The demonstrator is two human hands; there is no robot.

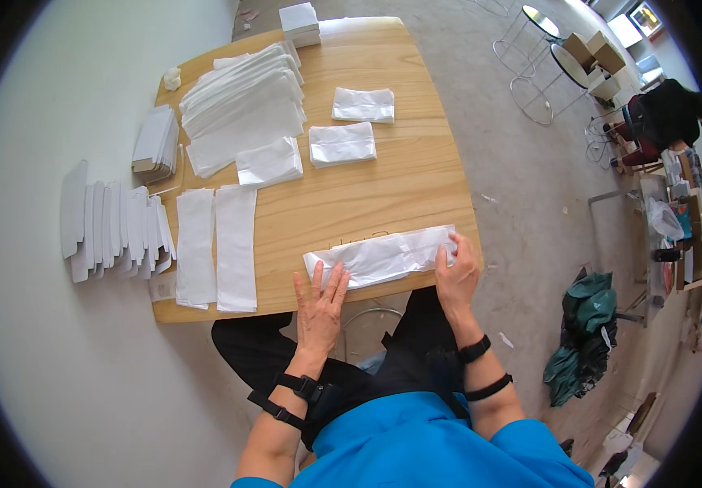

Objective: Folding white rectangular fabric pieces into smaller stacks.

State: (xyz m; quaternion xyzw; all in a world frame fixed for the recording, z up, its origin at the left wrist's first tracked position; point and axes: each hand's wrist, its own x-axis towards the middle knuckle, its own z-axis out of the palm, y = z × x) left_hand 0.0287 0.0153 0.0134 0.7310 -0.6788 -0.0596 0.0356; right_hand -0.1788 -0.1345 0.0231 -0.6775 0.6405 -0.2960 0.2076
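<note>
From the head camera, your left hand (319, 302) lies flat and released on the left end of the white plastic bag (382, 255) along the desk's (351, 203) near edge. Your right hand (456, 273) pinches the bag's right end near the corner.

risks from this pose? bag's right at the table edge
1. The white plastic bag lies along the near edge of the wooden table; a push toward the person could slide it off.
2. The left hand presses flat on one end while the right hand grips the other; uneven pull may skew or crease it.
3. The two flat strips at the left corner overhang slightly and could be knocked down.
</note>
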